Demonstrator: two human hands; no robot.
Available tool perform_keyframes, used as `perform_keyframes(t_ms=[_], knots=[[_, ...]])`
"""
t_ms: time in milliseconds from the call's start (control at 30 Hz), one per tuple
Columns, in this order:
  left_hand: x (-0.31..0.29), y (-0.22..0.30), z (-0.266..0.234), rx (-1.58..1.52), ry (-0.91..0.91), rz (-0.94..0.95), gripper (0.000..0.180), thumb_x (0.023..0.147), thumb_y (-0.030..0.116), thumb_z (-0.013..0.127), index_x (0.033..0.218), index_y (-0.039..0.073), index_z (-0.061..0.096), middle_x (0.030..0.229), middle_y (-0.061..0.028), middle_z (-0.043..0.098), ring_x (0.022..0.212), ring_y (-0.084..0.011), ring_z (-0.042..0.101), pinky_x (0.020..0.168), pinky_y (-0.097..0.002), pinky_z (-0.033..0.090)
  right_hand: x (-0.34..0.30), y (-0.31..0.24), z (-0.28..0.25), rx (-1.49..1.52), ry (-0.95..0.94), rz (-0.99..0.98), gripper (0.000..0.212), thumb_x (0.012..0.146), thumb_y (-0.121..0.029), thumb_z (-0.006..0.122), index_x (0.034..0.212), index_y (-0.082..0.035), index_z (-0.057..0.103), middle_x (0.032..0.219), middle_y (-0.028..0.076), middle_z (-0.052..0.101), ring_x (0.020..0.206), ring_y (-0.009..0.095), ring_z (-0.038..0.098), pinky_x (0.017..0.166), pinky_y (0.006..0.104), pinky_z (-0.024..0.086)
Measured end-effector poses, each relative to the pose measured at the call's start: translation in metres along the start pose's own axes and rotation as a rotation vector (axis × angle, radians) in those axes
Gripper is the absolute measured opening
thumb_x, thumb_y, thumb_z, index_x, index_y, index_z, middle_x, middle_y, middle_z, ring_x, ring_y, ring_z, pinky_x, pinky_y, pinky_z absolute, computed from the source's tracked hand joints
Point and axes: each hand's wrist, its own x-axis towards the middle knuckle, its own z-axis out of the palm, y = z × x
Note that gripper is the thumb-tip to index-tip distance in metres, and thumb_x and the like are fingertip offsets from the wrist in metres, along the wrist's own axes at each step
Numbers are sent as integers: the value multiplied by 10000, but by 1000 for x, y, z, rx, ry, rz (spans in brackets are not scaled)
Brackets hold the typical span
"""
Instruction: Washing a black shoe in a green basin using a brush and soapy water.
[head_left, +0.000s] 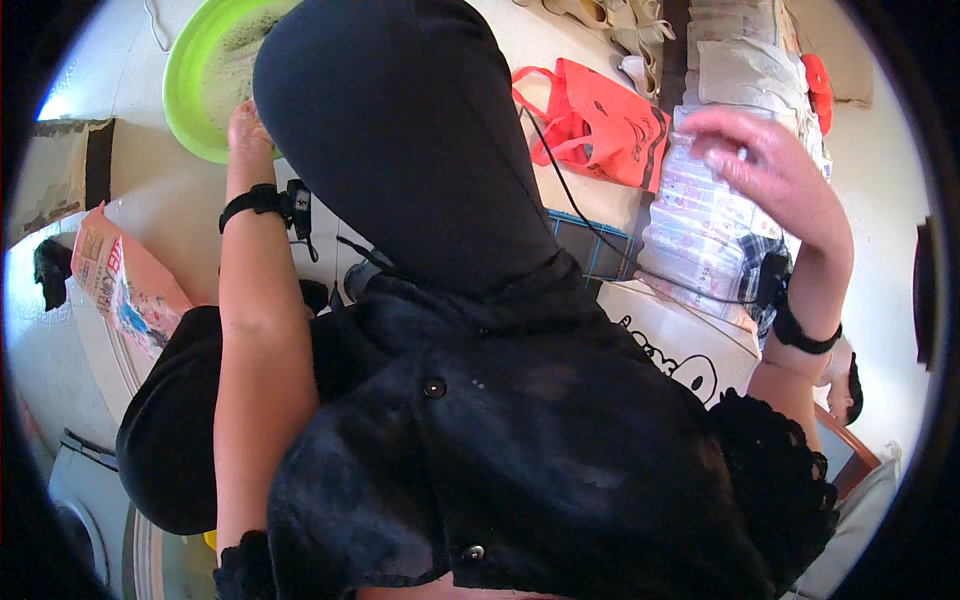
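Observation:
A lime-green basin (180,105) with foamy water (228,72) in it sits at the upper left, partly covered by my black-clad knee. My left hand (246,130) is at the basin's near rim; its fingers are mostly hidden by the rim and the knee. My right hand (765,165) is raised at the right, in front of a stack of plastic-wrapped packs (690,235). Its fingers bend loosely, apart from the thumb, and the skin looks wet. No object shows in its grasp. Black straps with small devices circle both wrists.
A red tote bag (615,130) lies beyond my knee, with light-coloured shoes (640,40) above it. Near my right forearm stands a white box (680,335) with a cartoon drawing. A thin black cable (575,200) runs toward my right wrist. A pink bag (125,285) is at the left.

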Motion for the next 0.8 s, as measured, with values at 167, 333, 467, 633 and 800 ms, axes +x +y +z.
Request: perform_keyframes(t_ms=[167,333,467,633,800], knots=[[-4,-14,26,-13,-65,-60,228,878,122,401,1070,39,490,1098,-182,464,961,-311,523,758,-463,486,-10,55,60,-73,-183,432,312,840,-272,522,1028,-32,586,940,128,625,817,283,607,724,371,470],[69,60,-91,152,-393,86,254,878,132,440,1113,40,471,1100,-190,462,948,-311,526,708,-419,485,75,165,205,-378,56,316,366,806,-347,559,1005,-40,574,956,187,615,892,332,612,756,427,495],[-21,-18,18,17,-313,-27,279,874,116,435,1135,20,462,1098,-192,462,934,-303,535,711,-408,493,66,217,251,-396,-41,818,415,794,-366,579,1081,-68,558,1044,204,594,938,322,614,775,425,498],[-52,2,5,-6,-270,15,328,899,203,349,1103,-1,504,1054,-173,567,940,-297,571,796,-429,488,69,268,260,-240,-187,1040,336,774,-303,587,1021,-82,648,1044,173,630,982,301,614,798,412,498],[-60,-2,8,47,-410,-17,346,902,220,330,1089,3,524,1034,-157,599,930,-290,585,824,-427,484,31,309,218,-290,-3,1055,324,792,-306,526,970,-75,669,1022,178,635,974,313,613,806,428,489]])
